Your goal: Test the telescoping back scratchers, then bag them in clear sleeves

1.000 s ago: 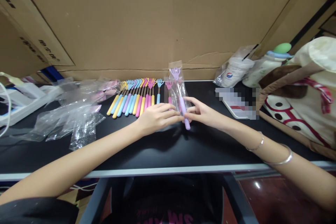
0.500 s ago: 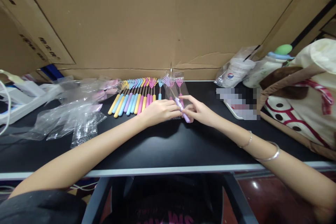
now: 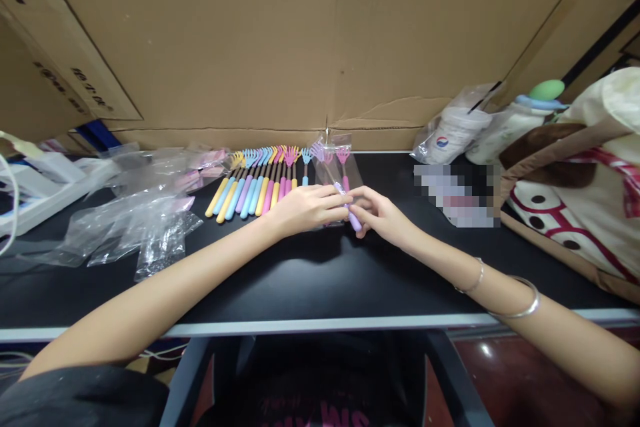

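Note:
A purple back scratcher [image 3: 354, 220], its claw pointing to the cardboard, lies aslant between my hands, with a clear plastic sleeve about its upper part. My left hand [image 3: 317, 205] is closed on its sleeve side, fingertips at the shaft. The fingers of my right hand [image 3: 373, 210] pinch the purple handle near its lower end. Behind them a pink back scratcher [image 3: 343, 155] lies in a clear bag. To the left of my hands several loose back scratchers [image 3: 245, 197] in yellow, blue, purple and pink form a row, claws away from me.
Clear plastic bags [image 3: 135, 207] are heaped at the left, beside a white power strip [image 3: 60, 197]. At the right stand a bagged white cup [image 3: 457, 133], a bottle [image 3: 525, 123] and a cream cloth bag [image 3: 600, 167]. A cardboard wall [image 3: 250, 47] closes off the back.
My right hand's index finger has drawn in from the shaft, and its fingers now curl closer round the handle. My left hand has shifted slightly right. The back scratcher stays between both hands.

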`<state>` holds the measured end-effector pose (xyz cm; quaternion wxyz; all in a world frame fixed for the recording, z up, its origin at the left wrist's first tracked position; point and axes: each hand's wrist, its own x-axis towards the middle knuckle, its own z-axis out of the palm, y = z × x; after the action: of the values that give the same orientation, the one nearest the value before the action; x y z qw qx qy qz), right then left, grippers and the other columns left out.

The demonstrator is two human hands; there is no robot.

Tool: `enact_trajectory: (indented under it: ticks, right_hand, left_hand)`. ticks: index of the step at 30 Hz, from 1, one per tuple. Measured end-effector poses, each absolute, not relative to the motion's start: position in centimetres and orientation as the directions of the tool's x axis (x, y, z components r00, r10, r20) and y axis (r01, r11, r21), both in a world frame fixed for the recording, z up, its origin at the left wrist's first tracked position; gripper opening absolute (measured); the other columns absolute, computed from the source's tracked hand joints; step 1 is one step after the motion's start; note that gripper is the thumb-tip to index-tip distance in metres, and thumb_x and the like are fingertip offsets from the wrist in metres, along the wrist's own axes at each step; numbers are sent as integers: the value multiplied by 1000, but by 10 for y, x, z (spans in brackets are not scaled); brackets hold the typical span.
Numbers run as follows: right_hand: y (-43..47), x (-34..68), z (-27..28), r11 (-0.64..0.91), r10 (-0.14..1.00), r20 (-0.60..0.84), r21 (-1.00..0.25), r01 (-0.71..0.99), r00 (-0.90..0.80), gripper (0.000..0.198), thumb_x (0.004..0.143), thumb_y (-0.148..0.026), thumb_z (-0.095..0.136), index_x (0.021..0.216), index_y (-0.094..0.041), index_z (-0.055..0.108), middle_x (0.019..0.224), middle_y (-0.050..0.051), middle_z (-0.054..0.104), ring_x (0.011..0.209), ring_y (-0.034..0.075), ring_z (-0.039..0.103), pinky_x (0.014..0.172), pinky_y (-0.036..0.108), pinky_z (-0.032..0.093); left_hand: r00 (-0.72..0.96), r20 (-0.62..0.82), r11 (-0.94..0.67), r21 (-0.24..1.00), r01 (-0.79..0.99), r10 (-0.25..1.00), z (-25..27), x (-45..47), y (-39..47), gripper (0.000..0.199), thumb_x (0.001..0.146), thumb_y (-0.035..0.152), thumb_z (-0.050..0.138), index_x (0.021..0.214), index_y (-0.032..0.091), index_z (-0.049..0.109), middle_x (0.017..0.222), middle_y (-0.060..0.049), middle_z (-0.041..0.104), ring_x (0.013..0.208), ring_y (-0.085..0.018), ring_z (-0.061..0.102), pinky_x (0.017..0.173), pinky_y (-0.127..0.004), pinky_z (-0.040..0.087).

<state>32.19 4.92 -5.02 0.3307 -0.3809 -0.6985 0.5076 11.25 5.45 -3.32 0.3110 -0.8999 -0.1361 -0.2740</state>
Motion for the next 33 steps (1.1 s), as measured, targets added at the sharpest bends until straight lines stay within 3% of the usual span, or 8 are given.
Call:
enact_trajectory:
  ticks: [10, 14, 21, 28, 33]
  right_hand:
    - [35, 319, -40, 91, 883, 46, -993, 76, -467, 45, 77, -52, 67, 100, -21, 44, 67, -7, 60, 53, 9, 62, 54, 23, 56]
    - [35, 319, -37, -2, 883, -43, -996, 89, -468, 42, 78, -48, 67, 101, -22, 43, 67, -7, 60, 57, 9, 63, 59, 25, 57]
    - [43, 322, -38, -85, 850, -160, -982, 169, -502, 48, 74, -42, 72, 104, -23, 41, 73, -8, 59, 55, 10, 65, 58, 27, 57]
    - [52, 333, -39, 133, 843, -84, -924, 358, -531, 45, 77, -48, 65, 106, -20, 45, 72, -5, 59, 46, 10, 58, 45, 25, 49]
    - [55, 338, -36, 463, 836, 152, -710, 531, -527, 29, 86, -40, 55, 103, -18, 55, 69, -3, 57, 49, 10, 54, 50, 24, 43]
  left_hand:
    - [790, 613, -759, -522, 390, -15, -28, 109, 55, 16, 95, 21, 50, 86, 22, 63, 106, 2, 71, 93, -13, 64, 74, -22, 51]
    - [788, 615, -751, -505, 425, 32, -30, 109, 58, 17, 95, 16, 47, 91, 22, 62, 103, 2, 71, 89, -12, 64, 63, -20, 47]
    - [842, 517, -752, -492, 439, 154, -41, 107, 63, 19, 96, 13, 43, 95, 18, 61, 95, -2, 70, 91, -13, 62, 67, -20, 48]
    - [839, 487, -779, -417, 468, 244, -46, 110, 58, 22, 98, 17, 41, 97, 18, 63, 91, -4, 69, 87, -13, 61, 67, -20, 47]
    - [829, 467, -799, -347, 491, 307, -45, 112, 52, 22, 97, 21, 43, 101, 21, 65, 92, -3, 68, 85, -14, 60, 64, -21, 46]
